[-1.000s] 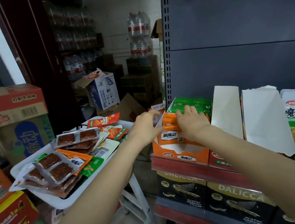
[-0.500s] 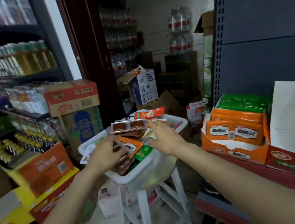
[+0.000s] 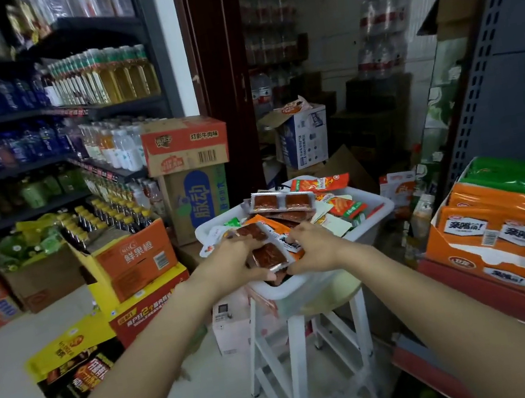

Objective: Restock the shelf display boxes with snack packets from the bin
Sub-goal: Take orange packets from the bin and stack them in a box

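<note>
Both hands are digging into the white bin [image 3: 374, 211] sitting on the stool [image 3: 310, 329]. The left hand [image 3: 230, 263] and right hand [image 3: 314, 247] are curling half-closed around the same clear snack packet [image 3: 264, 250], pinching it from either side, though the fingertips are kinda blurry. The orange display box [image 3: 508, 265] is waiting on the shelf [image 3: 479, 298] to the right.

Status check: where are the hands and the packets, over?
Both hands in the white bin: left hand and right hand closed on clear twin-pocket packets. Orange display box waits on the shelf at right. Nothing in the way.
</note>
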Motion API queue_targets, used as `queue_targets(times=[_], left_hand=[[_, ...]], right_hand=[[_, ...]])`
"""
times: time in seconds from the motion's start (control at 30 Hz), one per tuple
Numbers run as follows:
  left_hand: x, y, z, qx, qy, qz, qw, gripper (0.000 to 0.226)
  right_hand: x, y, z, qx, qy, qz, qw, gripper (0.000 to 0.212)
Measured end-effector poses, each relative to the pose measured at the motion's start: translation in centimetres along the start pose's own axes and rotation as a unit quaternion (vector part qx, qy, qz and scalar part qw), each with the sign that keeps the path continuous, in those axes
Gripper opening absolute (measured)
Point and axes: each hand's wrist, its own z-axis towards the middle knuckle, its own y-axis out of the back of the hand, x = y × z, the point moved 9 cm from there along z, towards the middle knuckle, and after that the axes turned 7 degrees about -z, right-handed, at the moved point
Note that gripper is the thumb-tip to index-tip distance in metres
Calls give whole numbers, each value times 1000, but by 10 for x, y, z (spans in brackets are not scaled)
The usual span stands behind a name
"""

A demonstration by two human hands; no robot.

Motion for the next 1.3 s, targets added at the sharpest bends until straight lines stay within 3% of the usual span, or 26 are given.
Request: queue_targets(times=[0.07, 0.13, 0.23, 0.4, 0.5, 0.57, 0.67, 0.73, 0.8, 0.87, 0.93, 1.03, 1.1, 1.2, 1.23, 1.3], left_hand=[[5, 4, -8, 2, 1, -58, 998, 47], [6, 12, -15, -29, -6, -41, 999, 30], [2, 36, -23, -170, -18, 13, 985, 30], [15, 55, -31, -297, 24, -222, 928, 27], [23, 58, -35, -330, 71, -363, 869, 27], [26, 61, -36, -348, 88, -436, 825, 28], [6, 70, -38, -364, 48, -432, 824, 24], [-19, 74, -37, -358, -2, -414, 837, 21], [-36, 78, -35, -368, -15, -401, 839, 23], [-42, 86, -31, -401, 5, -382, 832, 29], [-45, 88, -20, -406, 28, -360, 840, 37], [-63, 71, 8, -299, 43, -382, 874, 40], [-91, 58, 22, -213, 4, -402, 890, 37], [-148, 56, 28, -189, -120, -220, 949, 36], [-164, 53, 29, -192, -147, -169, 956, 35], [-186, 45, 35, -189, -169, -170, 952, 29]], right_hand=[[-2, -2, -2, 30, -12, 34, 999, 53], [-3, -3, -1, 48, -20, 66, 996, 44], [-1, 3, -1, 40, -39, 174, 983, 31], [-16, 15, -6, -68, -118, 234, 963, 17], [-20, 2, -11, -39, -164, 407, 898, 8], [-20, 5, -16, -49, -174, 509, 842, 15], [-17, 17, -27, -59, -172, 640, 746, 14], [-21, 29, -32, -68, -161, 677, 715, 21], [-30, 44, -40, -91, -151, 649, 740, 34], [-47, 65, -55, -144, -162, 547, 809, 38], [-67, 86, -75, -205, -178, 464, 843, 38], [-85, 109, -104, -244, -160, 424, 858, 37], [-90, 122, -121, -254, -138, 390, 874, 36], [-95, 126, -138, -202, -115, 397, 888, 19], [-95, 123, -143, -178, -107, 411, 888, 12], [-99, 122, -152, -165, -96, 394, 899, 13]])
